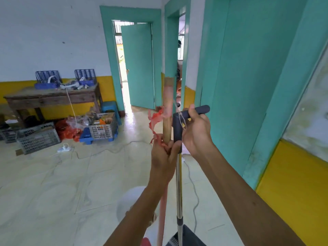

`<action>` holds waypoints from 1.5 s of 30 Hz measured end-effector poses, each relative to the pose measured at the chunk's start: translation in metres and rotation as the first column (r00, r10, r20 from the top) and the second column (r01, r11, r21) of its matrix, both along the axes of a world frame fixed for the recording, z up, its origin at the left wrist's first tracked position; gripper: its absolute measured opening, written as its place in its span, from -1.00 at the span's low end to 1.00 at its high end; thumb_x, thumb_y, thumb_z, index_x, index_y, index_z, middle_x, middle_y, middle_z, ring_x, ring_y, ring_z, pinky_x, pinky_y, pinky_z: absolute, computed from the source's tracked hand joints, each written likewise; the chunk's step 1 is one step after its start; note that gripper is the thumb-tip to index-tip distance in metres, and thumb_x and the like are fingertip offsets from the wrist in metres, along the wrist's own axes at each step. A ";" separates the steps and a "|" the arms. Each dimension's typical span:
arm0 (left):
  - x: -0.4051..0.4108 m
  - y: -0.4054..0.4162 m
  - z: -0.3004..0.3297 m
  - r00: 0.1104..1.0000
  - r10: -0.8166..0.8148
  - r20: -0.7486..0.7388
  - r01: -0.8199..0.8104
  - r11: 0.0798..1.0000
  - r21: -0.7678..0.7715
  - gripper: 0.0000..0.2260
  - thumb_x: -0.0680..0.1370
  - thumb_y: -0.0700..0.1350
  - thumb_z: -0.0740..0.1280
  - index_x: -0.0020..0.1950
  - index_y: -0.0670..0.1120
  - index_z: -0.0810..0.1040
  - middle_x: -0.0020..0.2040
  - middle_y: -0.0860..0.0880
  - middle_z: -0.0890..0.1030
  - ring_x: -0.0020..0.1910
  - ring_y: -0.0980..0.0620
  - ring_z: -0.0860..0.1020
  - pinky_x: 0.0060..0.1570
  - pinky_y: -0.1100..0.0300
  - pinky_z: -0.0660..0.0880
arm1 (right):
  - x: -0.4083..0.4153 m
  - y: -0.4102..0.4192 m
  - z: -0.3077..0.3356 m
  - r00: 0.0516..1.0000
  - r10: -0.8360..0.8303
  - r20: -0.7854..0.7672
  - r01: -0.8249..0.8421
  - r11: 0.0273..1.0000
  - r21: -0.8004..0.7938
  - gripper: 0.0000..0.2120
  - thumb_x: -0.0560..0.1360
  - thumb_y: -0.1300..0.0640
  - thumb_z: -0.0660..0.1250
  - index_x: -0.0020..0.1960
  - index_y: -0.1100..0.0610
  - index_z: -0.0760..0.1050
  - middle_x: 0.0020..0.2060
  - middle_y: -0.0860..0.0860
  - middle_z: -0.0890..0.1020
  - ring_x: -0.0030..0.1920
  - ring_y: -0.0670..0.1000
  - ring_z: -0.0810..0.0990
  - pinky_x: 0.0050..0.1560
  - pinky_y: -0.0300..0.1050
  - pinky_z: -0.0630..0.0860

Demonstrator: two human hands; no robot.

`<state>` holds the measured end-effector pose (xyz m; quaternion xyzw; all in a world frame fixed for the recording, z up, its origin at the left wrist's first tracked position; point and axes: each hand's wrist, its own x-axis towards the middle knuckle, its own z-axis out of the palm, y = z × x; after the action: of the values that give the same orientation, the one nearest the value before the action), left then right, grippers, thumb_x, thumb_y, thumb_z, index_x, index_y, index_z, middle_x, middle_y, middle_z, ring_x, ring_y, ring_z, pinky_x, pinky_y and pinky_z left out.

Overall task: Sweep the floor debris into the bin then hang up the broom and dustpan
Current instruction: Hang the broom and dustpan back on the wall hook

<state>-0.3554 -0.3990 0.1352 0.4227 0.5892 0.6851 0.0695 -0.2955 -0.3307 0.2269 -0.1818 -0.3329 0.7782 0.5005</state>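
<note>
I hold both tools upright in front of me. The broom [168, 103] has a wooden handle with a pink lower shaft and red plastic strips tied near its top. My left hand [164, 157] is closed around that handle and also touches the dustpan's metal pole [178, 189]. The dustpan's dark grey L-shaped grip [198, 110] carries a loop of twine, and my right hand [197, 134] is wrapped around it. The dark dustpan pan [188, 237] shows at the bottom edge. A white bin [127, 203] stands on the floor, partly hidden behind my left forearm.
A teal door [248, 86] and yellow-and-white wall are close on the right. An open doorway [136, 68] lies ahead. To the left stand a wooden table [51, 98], plastic crates [103, 128] and orange bags. White cables [193, 192] trail over the tiled floor.
</note>
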 end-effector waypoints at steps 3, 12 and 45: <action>0.012 0.017 0.008 0.983 -0.171 0.064 0.176 0.982 -0.070 -0.94 0.50 -0.10 0.45 -0.10 -0.04 0.59 -0.25 0.00 0.70 -0.28 0.05 0.69 -0.20 0.09 0.68 | 0.021 0.007 0.003 0.997 -0.077 -0.008 0.076 0.996 -0.042 -0.87 0.63 0.14 0.26 0.03 0.21 0.40 -0.27 0.03 0.59 -0.27 -0.01 0.64 0.09 0.12 0.59; 0.042 0.081 0.001 0.806 -0.550 0.216 0.561 0.828 0.016 -0.85 0.36 -0.19 0.52 -0.30 -0.18 0.58 -0.47 -0.15 0.60 -0.52 -0.12 0.55 -0.36 0.08 0.58 | 0.092 0.023 -0.014 0.985 -0.136 -0.103 0.155 0.965 0.210 -0.82 0.49 0.12 0.35 -0.10 0.15 0.35 -0.23 0.06 0.51 -0.13 0.04 0.61 -0.11 -0.01 0.65; 0.302 0.258 -0.025 -0.185 -0.966 0.178 0.981 -0.173 0.084 -0.71 0.48 -0.26 0.44 -0.29 0.14 0.60 -0.49 -0.16 0.50 -0.59 -0.03 0.46 -0.46 0.08 0.54 | 0.363 0.078 -0.003 -0.319 -0.946 -0.047 -0.667 0.189 0.720 -0.88 0.57 0.34 0.31 -0.07 0.30 0.62 -0.10 0.15 0.67 -0.07 0.18 0.61 -0.19 0.00 0.58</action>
<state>-0.0539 -0.1408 0.1099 0.6553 0.0746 0.3963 0.6387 0.0673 -0.2525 0.2235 -0.4535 -0.8046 -0.3174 0.2150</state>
